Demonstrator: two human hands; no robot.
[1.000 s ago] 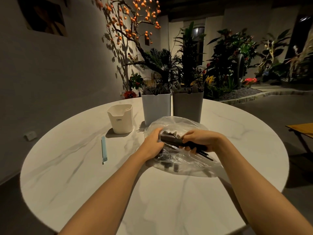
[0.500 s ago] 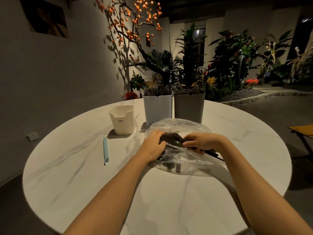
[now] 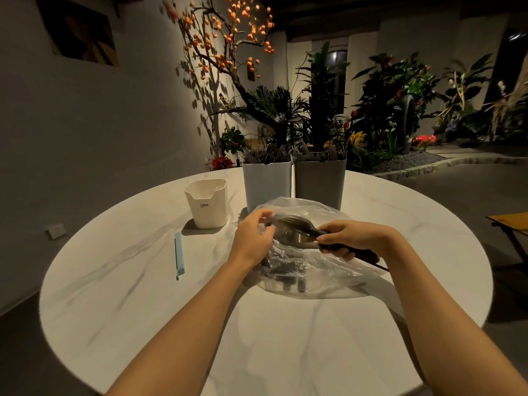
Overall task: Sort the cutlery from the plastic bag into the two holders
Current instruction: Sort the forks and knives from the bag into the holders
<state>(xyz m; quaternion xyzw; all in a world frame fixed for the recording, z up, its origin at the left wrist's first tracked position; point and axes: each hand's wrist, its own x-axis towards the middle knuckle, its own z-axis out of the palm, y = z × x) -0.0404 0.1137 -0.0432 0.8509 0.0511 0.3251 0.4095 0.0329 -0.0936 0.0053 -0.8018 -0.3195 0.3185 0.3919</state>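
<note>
A clear plastic bag [image 3: 320, 270] lies crumpled on the round white table [image 3: 171, 324], with dark cutlery still inside it. My right hand [image 3: 354, 238] grips a bundle of dark cutlery [image 3: 297, 227] by the handles, its heads pointing left over the bag's mouth. My left hand [image 3: 253, 238] pinches the bag's edge beside those heads. Behind the bag stand two holders side by side: a white holder [image 3: 267, 184] and a grey holder [image 3: 318, 181], both with cutlery poking out of the top.
A small cream cup [image 3: 206, 204] marked with lettering stands left of the holders. A light blue wrapped stick [image 3: 179, 255] lies on the table to the left. Plants and a wall lie beyond the far edge; a wooden stool [image 3: 511, 224] is at right.
My right hand has drawn the cutlery bundle up and to the right, farther out of the bag. My left hand has shifted from the bundle to the bag's edge.
</note>
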